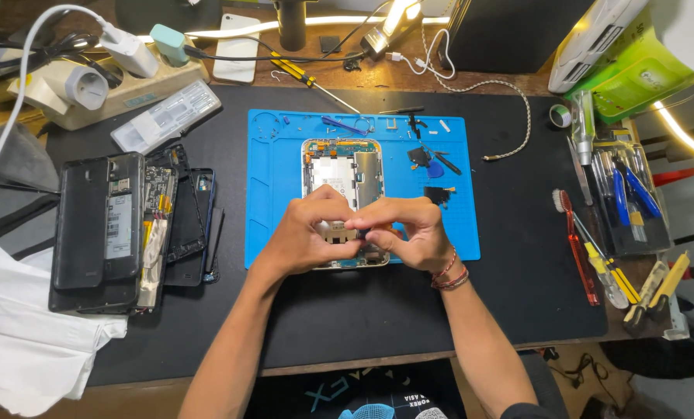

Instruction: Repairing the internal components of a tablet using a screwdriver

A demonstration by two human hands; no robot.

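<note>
An opened phone (pixel 345 174) with its back cover off lies on a blue repair mat (pixel 277 202), showing a silver battery and circuit board. My left hand (pixel 312 229) and my right hand (pixel 401 231) meet over the phone's lower end, fingertips pinched together on a small dark part (pixel 360 231). Which hand actually grips it is not clear. The phone's lower half is hidden under my hands. Small screws, a blue pick (pixel 434 167) and dark parts lie on the mat's upper right.
Several dismantled phones (pixel 122 221) lie stacked at the left beside white cloth (pixel 21 341). A power strip (pixel 106 81) and cables sit at the back left. Screwdrivers, pliers and a red toothbrush (pixel 576 240) lie at the right, by a tool tray (pixel 630 202).
</note>
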